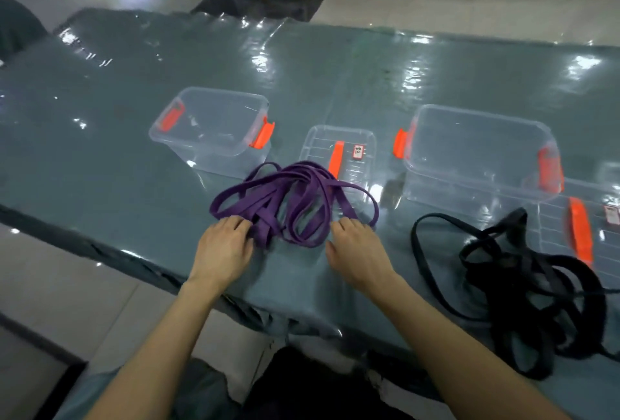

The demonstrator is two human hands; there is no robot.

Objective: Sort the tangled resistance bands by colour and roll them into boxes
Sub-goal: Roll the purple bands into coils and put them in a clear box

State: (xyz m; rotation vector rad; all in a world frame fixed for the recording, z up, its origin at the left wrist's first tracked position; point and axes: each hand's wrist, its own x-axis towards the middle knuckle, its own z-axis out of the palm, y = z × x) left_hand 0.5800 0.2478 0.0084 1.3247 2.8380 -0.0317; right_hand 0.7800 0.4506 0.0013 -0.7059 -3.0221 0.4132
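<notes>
I saw the counter point(335, 77) carrying a right box point(476, 151) and a left box point(208, 131). The black bands point(533, 282) lay tangled beside my right arm; the purple bands point(298, 184) lay before the boxes. My left grip point(223, 245) curled round purple strands; my right grip point(355, 248) touched them, pinching or not I couldn't tell.

Centre lid label: on the clear centre lid point(322, 144) we note a small sticker point(359, 151), red-bordered with dark characters, too small for us to read.
Right lid label: on the clear right lid point(553, 235) we note a second sticker point(612, 215), reddish, blurred and cut by the frame edge; unreadable.
Legible text: we can read none.
</notes>
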